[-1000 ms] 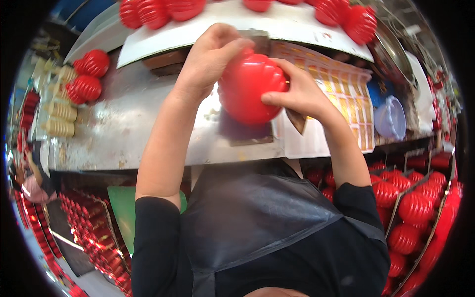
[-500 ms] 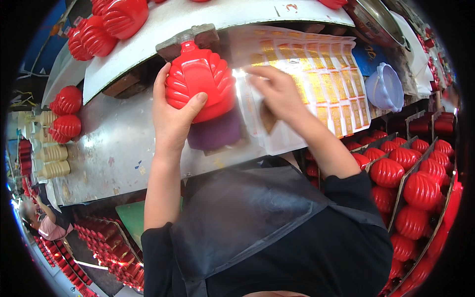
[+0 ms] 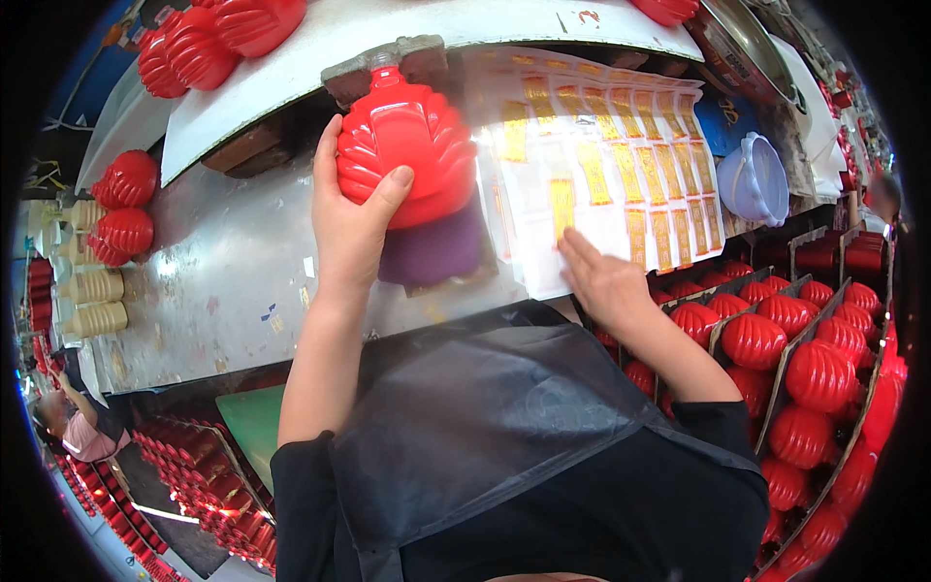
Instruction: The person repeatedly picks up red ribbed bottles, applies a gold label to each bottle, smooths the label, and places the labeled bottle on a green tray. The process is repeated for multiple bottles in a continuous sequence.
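My left hand [image 3: 351, 218] is wrapped around the side of a glossy red bottle [image 3: 405, 145] with fan-shaped ribs, its thumb across the front. The bottle lies tilted on a purple pad [image 3: 434, 250], its neck toward a rough grey block [image 3: 419, 64]. Over a white backing sheet [image 3: 543, 262] with rows of gold labels [image 3: 623, 167], my right hand [image 3: 606, 286] has its fingertips closed at the lower end of one gold label strip [image 3: 562, 206]. Whether that strip is still stuck to the sheet cannot be made out.
Red bottles [image 3: 126, 179] and cream containers [image 3: 97, 288] line the metal table's [image 3: 194, 320] left end. More red bottles [image 3: 202, 48] stand on the white shelf [image 3: 388, 21]. A lavender bucket [image 3: 754, 179] and divided crates of red bottles [image 3: 754, 338] are at right. A person [image 3: 82, 427] works far left.
My right hand has moved from beside the bottle down and right to a gold label on the sheet. My left hand still holds the bottle, which appears slightly farther right in view.
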A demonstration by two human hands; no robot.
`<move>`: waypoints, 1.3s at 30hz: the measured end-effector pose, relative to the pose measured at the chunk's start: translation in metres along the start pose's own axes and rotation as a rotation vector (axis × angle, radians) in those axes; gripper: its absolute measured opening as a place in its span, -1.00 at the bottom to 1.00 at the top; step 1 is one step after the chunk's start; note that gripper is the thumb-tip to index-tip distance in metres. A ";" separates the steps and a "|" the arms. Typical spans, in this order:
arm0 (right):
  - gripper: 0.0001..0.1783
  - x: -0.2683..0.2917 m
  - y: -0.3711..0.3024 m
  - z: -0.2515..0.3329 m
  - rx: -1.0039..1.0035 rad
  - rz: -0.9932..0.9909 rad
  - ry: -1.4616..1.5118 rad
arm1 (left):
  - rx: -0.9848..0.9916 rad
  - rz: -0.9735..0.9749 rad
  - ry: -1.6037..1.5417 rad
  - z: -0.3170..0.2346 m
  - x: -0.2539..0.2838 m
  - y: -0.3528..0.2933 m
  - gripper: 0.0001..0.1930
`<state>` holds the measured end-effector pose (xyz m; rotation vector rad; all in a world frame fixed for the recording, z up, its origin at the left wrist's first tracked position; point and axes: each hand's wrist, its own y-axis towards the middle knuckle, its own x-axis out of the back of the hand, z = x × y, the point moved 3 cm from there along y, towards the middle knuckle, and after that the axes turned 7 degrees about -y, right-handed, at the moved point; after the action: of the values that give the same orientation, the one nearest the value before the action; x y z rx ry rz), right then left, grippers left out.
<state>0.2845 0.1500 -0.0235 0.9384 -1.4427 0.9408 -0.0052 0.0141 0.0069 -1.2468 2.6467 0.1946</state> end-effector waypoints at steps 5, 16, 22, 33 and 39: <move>-0.47 -0.008 -0.029 0.007 0.070 -0.152 0.036 | 0.021 -0.011 -0.031 0.004 -0.002 -0.004 -0.05; -0.79 0.046 0.032 -0.015 -0.396 0.212 1.079 | 0.056 0.054 -0.112 0.011 0.006 -0.005 -0.01; -0.80 0.129 0.137 -0.012 -0.183 0.024 1.045 | 0.026 0.028 0.054 0.009 0.009 -0.004 0.01; -0.67 0.136 0.146 0.084 0.526 -0.401 -0.106 | -0.044 0.058 0.232 -0.018 0.006 0.042 -0.20; -0.59 0.120 0.125 0.088 0.560 -0.482 -0.283 | -0.037 0.052 0.431 -0.021 0.001 0.051 -0.31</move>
<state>0.1284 0.1093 0.0851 1.8015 -1.1021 0.8766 -0.0475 0.0414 0.0283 -1.3623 3.0495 -0.0231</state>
